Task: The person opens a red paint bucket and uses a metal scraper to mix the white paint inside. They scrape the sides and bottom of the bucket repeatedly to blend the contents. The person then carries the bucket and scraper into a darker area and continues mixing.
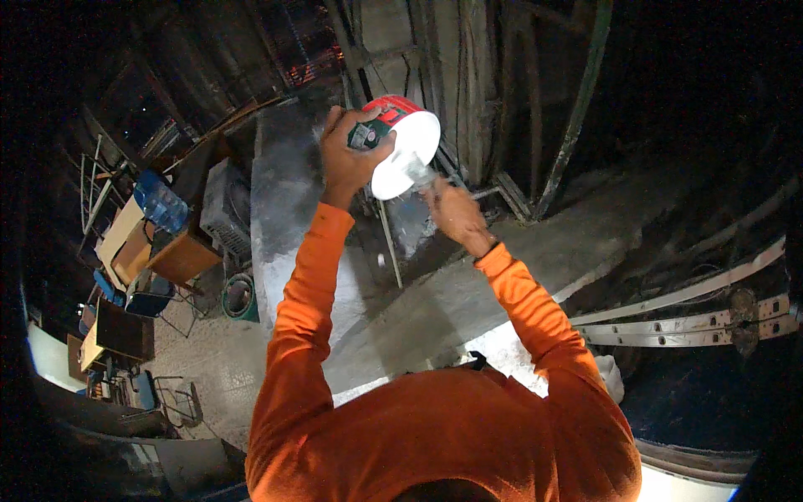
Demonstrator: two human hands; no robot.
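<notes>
My left hand is closed round the side of a tilted round tub. The tub is red and green outside and bright white at its open mouth, which faces right and toward me. My right hand is just right of and below the tub, its fingers closed on a small tool with a pale, flat, broad end. That end lies at the lower rim of the white mouth; glare and blur hide whether it is a brush or a scraper. Both arms reach forward in orange sleeves.
A pale stick stands below the tub beside a grey concrete ledge. Left are a water jug, a grey crate, a green bucket and stacked furniture. Metal rails lie at right; a post leans behind.
</notes>
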